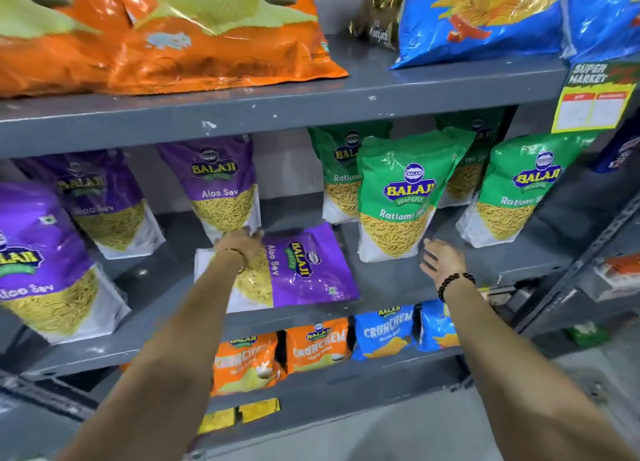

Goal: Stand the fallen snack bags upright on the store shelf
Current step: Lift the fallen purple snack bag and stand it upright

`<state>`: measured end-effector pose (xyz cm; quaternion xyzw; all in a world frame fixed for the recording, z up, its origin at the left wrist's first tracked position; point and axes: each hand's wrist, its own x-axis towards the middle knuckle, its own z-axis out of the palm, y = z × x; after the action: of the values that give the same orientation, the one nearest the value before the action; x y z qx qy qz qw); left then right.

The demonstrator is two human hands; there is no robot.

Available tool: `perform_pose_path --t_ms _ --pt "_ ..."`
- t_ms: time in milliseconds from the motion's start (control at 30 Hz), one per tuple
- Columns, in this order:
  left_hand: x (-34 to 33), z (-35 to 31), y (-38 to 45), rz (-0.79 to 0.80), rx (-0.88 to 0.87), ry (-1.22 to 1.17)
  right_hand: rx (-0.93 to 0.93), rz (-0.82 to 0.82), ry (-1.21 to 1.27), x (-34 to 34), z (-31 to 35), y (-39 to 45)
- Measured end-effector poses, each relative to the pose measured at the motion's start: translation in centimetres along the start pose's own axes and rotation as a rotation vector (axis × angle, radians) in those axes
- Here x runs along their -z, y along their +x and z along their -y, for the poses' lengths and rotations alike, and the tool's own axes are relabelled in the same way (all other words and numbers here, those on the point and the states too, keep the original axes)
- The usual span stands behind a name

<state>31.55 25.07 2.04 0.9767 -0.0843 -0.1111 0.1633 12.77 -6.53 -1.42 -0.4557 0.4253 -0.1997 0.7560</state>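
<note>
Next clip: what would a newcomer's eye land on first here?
Probably the purple Aloo Sev bag lying flat on the middle shelf while its neighbours stand upright. The left hand rests on its far edge; the right hand hangs open beside a standing green Ratlami Sev bag. Above, big orange bags fill the top left.

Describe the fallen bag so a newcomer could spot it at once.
Look at the grey metal middle shelf, between the purple bags on its left and the green ones on its right. At its front edge lies the purple Aloo Sev snack bag, flat on its back with the logo turned sideways. Its purple neighbours stand upright, and the left hand rests on it.
</note>
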Motion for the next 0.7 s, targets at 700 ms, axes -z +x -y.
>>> perform_pose_path --t_ms 700 --pt "0.0 7.7 -4.9 0.399 -0.067 -0.535 -0.331 0.304 -0.237 -11.2 -11.2 -16.2"
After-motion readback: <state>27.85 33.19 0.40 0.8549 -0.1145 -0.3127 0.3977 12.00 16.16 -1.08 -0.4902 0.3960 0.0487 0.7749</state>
